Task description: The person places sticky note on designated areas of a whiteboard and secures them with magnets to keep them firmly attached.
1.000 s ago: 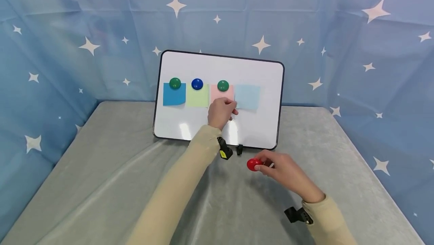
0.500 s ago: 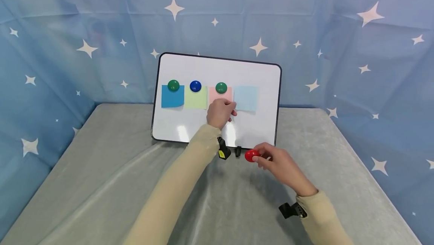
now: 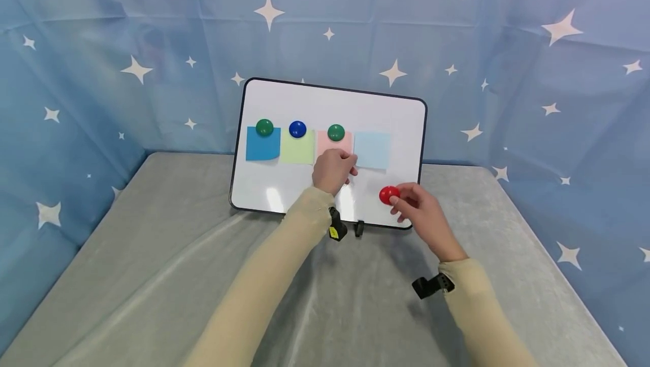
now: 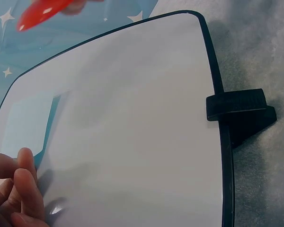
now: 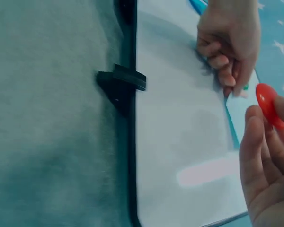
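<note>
On the whiteboard [image 3: 294,192] hangs a row of paper notes: dark blue [image 3: 262,148], light green [image 3: 297,150], pink [image 3: 325,140] and light blue [image 3: 373,151]. My left hand [image 3: 332,170] pinches the lower left corner of the light blue note and hides part of the pink one. My right hand [image 3: 426,214] grips a round red magnet [image 3: 389,195] between thumb and fingers, held in front of the board's lower right. In the right wrist view the magnet [image 5: 269,105] stands tilted, away from the board.
Green magnets [image 3: 264,127] sit on the dark blue and pink notes, a blue magnet [image 3: 297,129] on the green one. A black clip-like foot [image 3: 359,228] supports the board's lower edge. Grey cloth [image 3: 167,254] covers the table; a starry blue curtain [image 3: 325,0] hangs behind.
My right hand has risen with the red magnet from over the table to in front of the board's lower right. My left hand stays at the light blue note's corner.
</note>
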A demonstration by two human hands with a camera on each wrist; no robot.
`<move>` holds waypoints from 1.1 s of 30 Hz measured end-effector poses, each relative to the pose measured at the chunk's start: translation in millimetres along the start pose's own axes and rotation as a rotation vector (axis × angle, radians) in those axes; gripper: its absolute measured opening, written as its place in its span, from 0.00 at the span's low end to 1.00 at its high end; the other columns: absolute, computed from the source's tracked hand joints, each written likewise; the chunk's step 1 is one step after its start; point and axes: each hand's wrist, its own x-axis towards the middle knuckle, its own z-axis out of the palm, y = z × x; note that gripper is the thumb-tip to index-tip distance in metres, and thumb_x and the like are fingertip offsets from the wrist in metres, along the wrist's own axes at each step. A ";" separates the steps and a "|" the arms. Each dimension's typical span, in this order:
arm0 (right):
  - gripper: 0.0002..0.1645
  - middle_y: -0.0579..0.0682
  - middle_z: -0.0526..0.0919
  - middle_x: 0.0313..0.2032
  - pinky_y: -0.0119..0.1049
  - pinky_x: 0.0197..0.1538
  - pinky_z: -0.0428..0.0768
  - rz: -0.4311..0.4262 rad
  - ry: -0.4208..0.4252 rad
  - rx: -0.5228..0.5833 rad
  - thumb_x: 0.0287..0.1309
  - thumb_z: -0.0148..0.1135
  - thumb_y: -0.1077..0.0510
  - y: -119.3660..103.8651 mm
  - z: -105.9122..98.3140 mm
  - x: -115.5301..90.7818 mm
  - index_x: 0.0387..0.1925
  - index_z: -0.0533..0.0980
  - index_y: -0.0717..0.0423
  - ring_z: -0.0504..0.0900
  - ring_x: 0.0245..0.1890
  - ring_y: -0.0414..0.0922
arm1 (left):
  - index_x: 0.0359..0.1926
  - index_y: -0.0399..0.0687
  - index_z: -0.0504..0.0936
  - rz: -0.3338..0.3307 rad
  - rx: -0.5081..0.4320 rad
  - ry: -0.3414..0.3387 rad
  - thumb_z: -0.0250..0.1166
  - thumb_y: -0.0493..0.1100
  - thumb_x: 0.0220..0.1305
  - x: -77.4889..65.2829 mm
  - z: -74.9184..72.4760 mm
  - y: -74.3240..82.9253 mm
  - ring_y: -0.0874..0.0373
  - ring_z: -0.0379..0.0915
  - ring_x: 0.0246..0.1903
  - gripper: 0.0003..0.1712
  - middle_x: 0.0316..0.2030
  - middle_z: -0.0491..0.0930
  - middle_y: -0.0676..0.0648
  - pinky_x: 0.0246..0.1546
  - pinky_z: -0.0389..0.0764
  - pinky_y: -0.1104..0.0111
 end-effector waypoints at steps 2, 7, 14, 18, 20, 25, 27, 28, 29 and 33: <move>0.26 0.56 0.76 0.40 0.46 0.37 0.77 -0.001 0.024 0.015 0.54 0.57 0.43 -1.2 -1.6 8.5 0.49 0.67 0.54 0.77 0.37 0.55 | 0.31 0.51 0.80 -0.006 0.000 0.000 0.54 0.54 0.61 0.3 0.3 -0.7 0.55 0.74 0.17 0.14 0.20 0.79 0.53 0.28 0.69 0.65; 0.26 0.53 0.75 0.43 0.43 0.38 0.77 -0.003 0.084 0.058 0.55 0.56 0.43 -3.0 -4.3 28.9 0.50 0.66 0.54 0.77 0.38 0.52 | 0.31 0.51 0.80 -0.015 -0.004 0.001 0.55 0.53 0.61 -2.7 -0.1 0.2 0.54 0.74 0.18 0.14 0.20 0.79 0.53 0.28 0.69 0.66; 0.27 0.52 0.75 0.43 0.39 0.38 0.78 -0.001 0.123 0.055 0.55 0.56 0.43 -15.5 -7.1 54.6 0.52 0.66 0.52 0.78 0.39 0.51 | 0.30 0.50 0.80 -0.016 -0.005 0.006 0.55 0.53 0.61 -3.7 1.1 1.2 0.54 0.74 0.18 0.14 0.20 0.79 0.52 0.29 0.69 0.66; 0.27 0.52 0.76 0.42 0.36 0.37 0.78 -0.021 0.118 0.035 0.55 0.56 0.43 -25.6 -6.8 67.1 0.52 0.66 0.52 0.78 0.39 0.51 | 0.30 0.51 0.80 -0.023 0.001 0.019 0.55 0.53 0.61 -2.4 1.7 0.4 0.55 0.74 0.17 0.14 0.19 0.78 0.53 0.29 0.69 0.66; 0.27 0.53 0.76 0.42 0.35 0.36 0.78 -0.038 0.119 0.022 0.55 0.56 0.43 -29.2 -7.3 72.1 0.52 0.66 0.53 0.78 0.38 0.50 | 0.30 0.51 0.80 -0.024 0.000 0.020 0.55 0.53 0.61 -2.2 2.0 0.3 0.55 0.73 0.16 0.13 0.19 0.78 0.52 0.29 0.69 0.66; 0.29 0.53 0.76 0.42 0.36 0.36 0.78 -0.053 0.113 0.043 0.54 0.57 0.42 -31.5 -8.8 84.7 0.52 0.66 0.53 0.78 0.37 0.48 | 0.30 0.51 0.79 -0.024 0.009 0.023 0.55 0.53 0.61 -2.6 2.1 0.9 0.56 0.73 0.16 0.13 0.19 0.77 0.53 0.30 0.68 0.66; 0.29 0.52 0.76 0.42 0.35 0.35 0.78 -0.043 0.107 0.064 0.52 0.58 0.43 -29.5 -8.9 91.2 0.52 0.67 0.52 0.78 0.36 0.47 | 0.30 0.51 0.79 -0.023 0.010 0.026 0.55 0.53 0.61 -2.4 2.3 1.0 0.57 0.73 0.16 0.13 0.19 0.77 0.54 0.30 0.68 0.66; 0.28 0.52 0.76 0.42 0.35 0.35 0.78 -0.039 0.107 0.059 0.53 0.59 0.43 -30.9 -8.2 92.7 0.52 0.67 0.52 0.78 0.36 0.47 | 0.30 0.51 0.79 -0.020 0.013 0.027 0.55 0.53 0.61 -2.3 2.4 1.0 0.57 0.73 0.16 0.13 0.19 0.77 0.54 0.30 0.68 0.66; 0.28 0.51 0.76 0.42 0.36 0.36 0.78 -0.030 0.118 0.028 0.53 0.57 0.42 -37.0 -6.2 91.2 0.52 0.68 0.52 0.78 0.37 0.48 | 0.30 0.51 0.79 -0.021 0.012 0.026 0.55 0.53 0.61 -2.2 2.5 0.9 0.57 0.73 0.16 0.13 0.19 0.77 0.54 0.30 0.68 0.66; 0.25 0.51 0.76 0.42 0.34 0.35 0.78 -0.006 0.128 0.017 0.55 0.57 0.46 -41.8 -1.8 97.6 0.52 0.68 0.52 0.78 0.37 0.49 | 0.30 0.51 0.79 -0.018 0.009 0.025 0.55 0.53 0.61 -2.3 3.6 0.2 0.57 0.73 0.16 0.13 0.19 0.77 0.52 0.29 0.69 0.66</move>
